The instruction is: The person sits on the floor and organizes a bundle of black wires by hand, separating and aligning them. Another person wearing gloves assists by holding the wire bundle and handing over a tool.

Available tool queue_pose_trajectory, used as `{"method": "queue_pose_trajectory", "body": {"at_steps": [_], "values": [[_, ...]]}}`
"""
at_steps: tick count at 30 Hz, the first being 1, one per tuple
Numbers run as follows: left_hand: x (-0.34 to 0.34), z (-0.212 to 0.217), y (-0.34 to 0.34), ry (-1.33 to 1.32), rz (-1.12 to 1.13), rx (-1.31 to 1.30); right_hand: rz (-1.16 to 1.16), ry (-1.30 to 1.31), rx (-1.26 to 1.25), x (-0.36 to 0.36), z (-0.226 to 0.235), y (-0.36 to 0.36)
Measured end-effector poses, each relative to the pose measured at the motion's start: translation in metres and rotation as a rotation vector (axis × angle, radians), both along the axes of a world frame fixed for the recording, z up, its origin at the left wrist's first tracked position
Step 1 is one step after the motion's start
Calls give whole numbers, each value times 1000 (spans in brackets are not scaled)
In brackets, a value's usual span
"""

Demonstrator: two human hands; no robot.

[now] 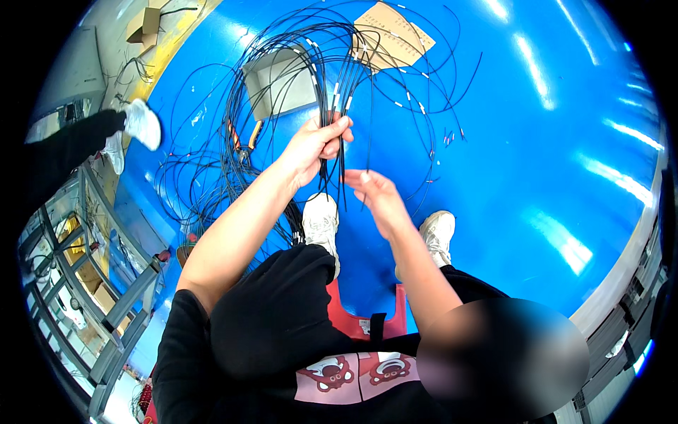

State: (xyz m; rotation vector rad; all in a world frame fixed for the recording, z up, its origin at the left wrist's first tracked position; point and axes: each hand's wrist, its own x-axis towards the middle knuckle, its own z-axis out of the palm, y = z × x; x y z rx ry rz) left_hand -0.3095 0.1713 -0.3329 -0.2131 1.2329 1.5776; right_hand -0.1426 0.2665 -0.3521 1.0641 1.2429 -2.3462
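Observation:
My left hand is closed around a bundle of black cables with white label sleeves, thumb pressed across them. The cable ends hang down just below that hand. Lower and to the right, my right hand has its thumb and fingers brought together on a single black cable that runs down from above. Its fingertips are beside the hanging ends of the bundle; whether they touch these is hard to see. The upper lengths of the cables loop away over the floor.
On the blue floor lie an open grey box, a flat cardboard piece, pliers with orange handles and tangled black cables. My shoes flank a red stool. Another person's leg and a metal rack are at left.

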Motion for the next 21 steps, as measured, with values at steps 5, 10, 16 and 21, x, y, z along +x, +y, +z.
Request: {"method": "queue_pose_trajectory", "body": {"at_steps": [5, 10, 16, 21], "values": [[3, -9, 7, 25, 12, 2, -72, 49, -129, -4, 7, -14], [13, -13, 15, 68, 5, -54, -28, 43, -170, -11, 15, -3], [15, -15, 17, 125, -53, -88, 60, -65, -221, -12, 25, 12], [15, -15, 17, 134, -55, -116, 112, -103, -245, -3, 27, 17]]}}
